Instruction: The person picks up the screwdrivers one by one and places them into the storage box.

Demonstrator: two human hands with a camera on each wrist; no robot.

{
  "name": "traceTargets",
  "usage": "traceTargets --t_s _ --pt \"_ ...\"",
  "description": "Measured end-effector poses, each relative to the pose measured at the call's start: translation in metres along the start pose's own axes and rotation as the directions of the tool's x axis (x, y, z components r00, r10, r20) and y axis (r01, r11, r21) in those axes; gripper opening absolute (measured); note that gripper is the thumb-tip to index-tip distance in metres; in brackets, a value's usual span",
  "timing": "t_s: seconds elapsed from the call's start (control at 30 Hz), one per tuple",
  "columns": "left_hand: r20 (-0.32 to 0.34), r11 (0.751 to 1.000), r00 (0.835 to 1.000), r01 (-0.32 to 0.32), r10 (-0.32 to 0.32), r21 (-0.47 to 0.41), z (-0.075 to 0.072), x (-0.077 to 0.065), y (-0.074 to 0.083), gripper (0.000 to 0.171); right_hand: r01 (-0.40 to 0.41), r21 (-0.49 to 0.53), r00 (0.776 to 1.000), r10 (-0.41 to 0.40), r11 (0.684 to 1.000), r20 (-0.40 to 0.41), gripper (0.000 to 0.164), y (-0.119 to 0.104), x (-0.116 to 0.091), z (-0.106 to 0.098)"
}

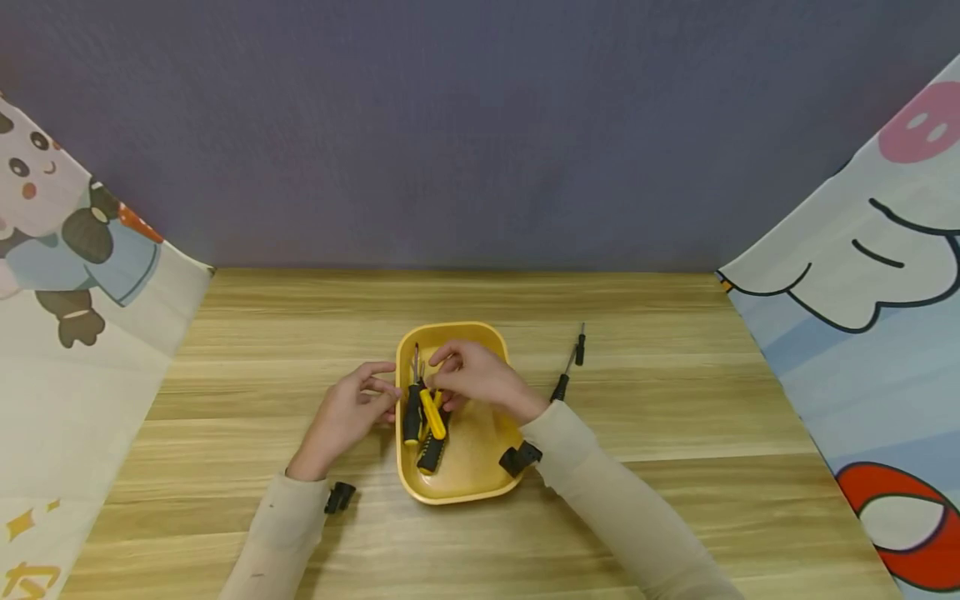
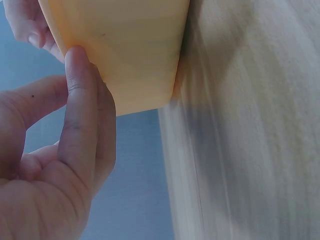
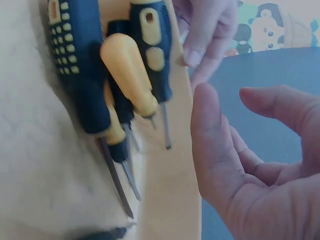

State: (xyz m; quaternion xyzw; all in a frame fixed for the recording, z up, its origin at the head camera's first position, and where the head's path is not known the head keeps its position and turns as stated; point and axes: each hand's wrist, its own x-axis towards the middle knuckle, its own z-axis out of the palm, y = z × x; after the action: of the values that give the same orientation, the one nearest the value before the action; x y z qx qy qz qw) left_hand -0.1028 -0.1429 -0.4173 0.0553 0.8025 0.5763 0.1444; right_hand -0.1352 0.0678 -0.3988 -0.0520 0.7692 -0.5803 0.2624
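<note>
A yellow plastic tray (image 1: 480,454) holds several screwdrivers along its left side. Among them are a black-handled screwdriver (image 1: 412,412), a yellow-handled screwdriver (image 1: 432,414) and a thick black one with yellow dots (image 3: 82,75). My left hand (image 1: 351,417) is at the tray's left wall; in the left wrist view its extended fingertips touch the outer side just under the rim. Over the tray's upper half hovers my right hand (image 1: 480,375), above the screwdriver shafts. The right wrist view shows its thumb and fingers (image 3: 207,130) spread apart, with nothing between them.
Right of the tray, a black-handled screwdriver (image 1: 561,387) lies on the wooden table (image 1: 660,400), partly behind the right wrist. A small black screwdriver (image 1: 581,348) lies by its tip. A grey wall (image 1: 465,142) rises at the back, with printed cartoon panels on both sides.
</note>
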Motion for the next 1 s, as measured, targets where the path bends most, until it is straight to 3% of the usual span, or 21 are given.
traceTargets --t_s 0.07,0.27,0.43,0.7,1.0 --pt "-0.003 1.000 1.000 -0.002 0.002 -0.007 0.000 0.004 -0.009 0.043 0.018 0.011 1.000 -0.018 1.000 -0.003 0.033 -0.004 -0.004 -0.007" --pt "-0.003 1.000 1.000 -0.005 0.005 0.011 0.000 0.002 -0.002 0.043 0.024 0.026 0.999 -0.022 0.999 -0.049 0.033 -0.011 -0.017 -0.034" --pt "-0.001 1.000 1.000 -0.002 0.002 -0.002 0.000 0.008 -0.018 0.044 0.020 0.062 0.992 -0.012 0.998 -0.126 0.039 0.010 -0.021 -0.059" --pt "-0.001 1.000 1.000 0.003 -0.003 0.010 0.000 0.007 -0.020 0.042 0.053 0.074 0.975 -0.036 0.996 -0.218 0.037 0.038 -0.036 -0.099" --pt "-0.004 1.000 1.000 -0.007 0.007 0.001 0.000 0.007 -0.020 0.042 -0.001 0.102 0.959 0.030 0.995 -0.281 0.038 0.066 -0.058 -0.123"
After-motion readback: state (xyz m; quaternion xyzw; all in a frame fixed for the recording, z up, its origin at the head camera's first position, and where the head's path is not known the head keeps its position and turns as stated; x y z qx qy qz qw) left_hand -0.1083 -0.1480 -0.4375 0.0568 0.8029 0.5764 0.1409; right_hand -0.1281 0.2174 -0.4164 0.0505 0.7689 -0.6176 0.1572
